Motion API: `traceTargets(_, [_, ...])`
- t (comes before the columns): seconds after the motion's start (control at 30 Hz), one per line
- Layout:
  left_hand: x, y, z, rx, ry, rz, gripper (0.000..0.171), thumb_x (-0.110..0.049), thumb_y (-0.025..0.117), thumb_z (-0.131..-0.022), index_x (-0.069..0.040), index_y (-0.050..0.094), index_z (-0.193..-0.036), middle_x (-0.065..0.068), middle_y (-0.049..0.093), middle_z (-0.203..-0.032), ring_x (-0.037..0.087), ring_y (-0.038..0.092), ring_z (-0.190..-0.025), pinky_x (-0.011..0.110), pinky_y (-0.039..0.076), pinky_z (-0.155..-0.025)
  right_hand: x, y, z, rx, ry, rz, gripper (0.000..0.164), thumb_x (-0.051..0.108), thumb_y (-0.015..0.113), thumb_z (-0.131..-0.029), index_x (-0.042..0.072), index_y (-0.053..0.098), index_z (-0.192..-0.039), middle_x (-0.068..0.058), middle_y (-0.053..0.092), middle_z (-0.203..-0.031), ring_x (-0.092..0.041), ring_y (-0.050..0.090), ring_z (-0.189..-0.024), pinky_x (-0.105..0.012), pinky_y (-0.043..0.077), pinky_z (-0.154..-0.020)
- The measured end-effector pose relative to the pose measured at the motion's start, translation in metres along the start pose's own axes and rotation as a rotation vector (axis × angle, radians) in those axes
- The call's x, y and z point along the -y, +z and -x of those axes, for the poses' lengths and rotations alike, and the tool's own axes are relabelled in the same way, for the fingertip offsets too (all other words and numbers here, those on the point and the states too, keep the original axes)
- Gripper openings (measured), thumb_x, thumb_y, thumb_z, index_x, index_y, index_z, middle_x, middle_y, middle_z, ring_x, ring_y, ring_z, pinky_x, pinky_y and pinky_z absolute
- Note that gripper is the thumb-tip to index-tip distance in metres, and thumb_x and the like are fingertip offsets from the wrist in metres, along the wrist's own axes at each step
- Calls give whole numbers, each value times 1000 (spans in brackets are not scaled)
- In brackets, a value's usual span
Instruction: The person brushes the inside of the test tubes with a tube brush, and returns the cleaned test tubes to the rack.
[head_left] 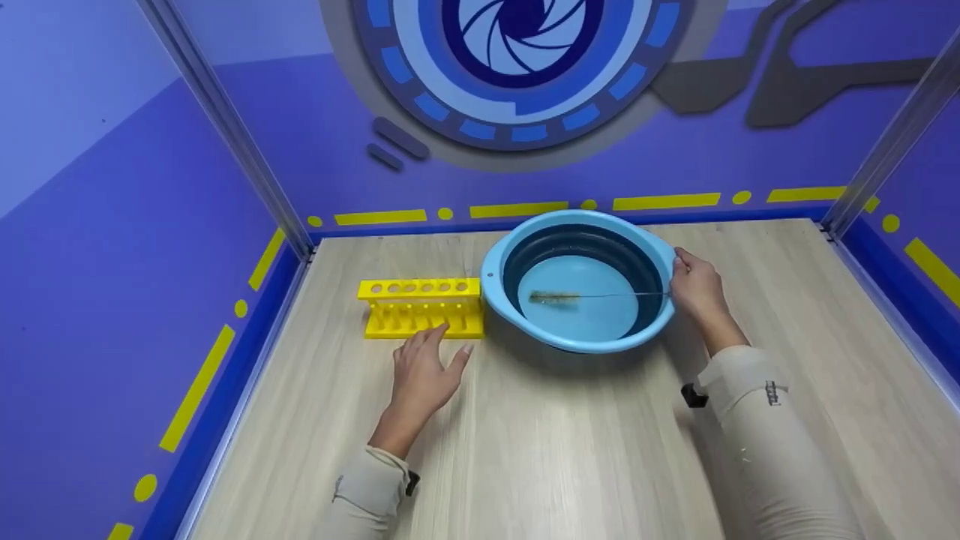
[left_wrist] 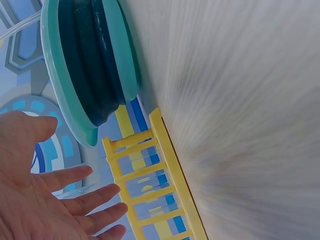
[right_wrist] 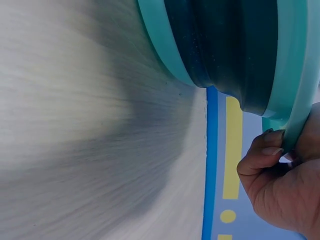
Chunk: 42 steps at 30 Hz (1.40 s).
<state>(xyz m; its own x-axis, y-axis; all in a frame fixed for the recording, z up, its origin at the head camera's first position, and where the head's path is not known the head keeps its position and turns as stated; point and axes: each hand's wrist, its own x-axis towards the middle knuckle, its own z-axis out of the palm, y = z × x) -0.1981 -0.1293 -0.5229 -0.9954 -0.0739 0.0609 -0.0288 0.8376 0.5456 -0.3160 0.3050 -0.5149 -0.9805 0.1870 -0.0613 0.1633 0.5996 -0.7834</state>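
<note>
A round light-blue basin with a dark collapsible wall is at the back of the table. My right hand grips its right rim handle, fingers curled under the edge in the right wrist view. Inside the basin lies a bristled tube brush, its thin wire stem running right to the rim by that hand. Left of the basin stands a yellow test tube rack with a row of round holes. My left hand is in front of the rack, fingers spread and holding nothing. Its fingertips overlap the rack's base in the head view.
The pale wooden table ends at a blue back wall and side panels with metal corner posts. Faint transparent outlines show behind the rack. Both forearms wear light sleeves with small black wrist devices.
</note>
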Motion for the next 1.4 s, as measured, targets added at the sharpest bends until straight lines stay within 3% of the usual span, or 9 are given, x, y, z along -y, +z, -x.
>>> traceTargets(0.63, [6, 1, 1, -20, 3, 15, 63, -47, 69, -102, -11, 58, -153, 16, 62, -149, 36, 56, -140, 57, 38, -121, 2, -5, 2, 40, 2, 12, 60, 38, 24, -118, 8, 22, -170, -22, 25, -175, -47, 24, -163, -64, 25, -130])
traceTargets(0.97, [13, 5, 0, -2, -4, 41, 64, -48, 68, -102, -11, 57, -153, 17, 61, -152, 37, 55, -143, 58, 37, -123, 3, -5, 3, 31, -60, 37, 59, 36, 30, -118, 3, 30, -166, -23, 33, -172, -47, 39, -157, -63, 40, -123])
traceTargets(1.17, [13, 5, -1, 0, -16, 58, 65, -48, 69, -102, -11, 57, -154, 17, 60, -154, 37, 54, -145, 60, 35, -124, 2, -6, 8, 44, -75, 42, 58, 35, 31, -118, 2, 31, -166, -23, 34, -171, -47, 33, -159, -64, 32, -127])
traceTargets(1.4, [10, 9, -3, 14, -16, 70, 65, -47, 69, -102, -11, 56, -154, 16, 59, -155, 37, 54, -145, 59, 36, -124, -1, -8, 14, 47, -94, 44, 59, 35, 31, -118, 2, 31, -166, -23, 34, -171, -46, 33, -160, -64, 31, -127])
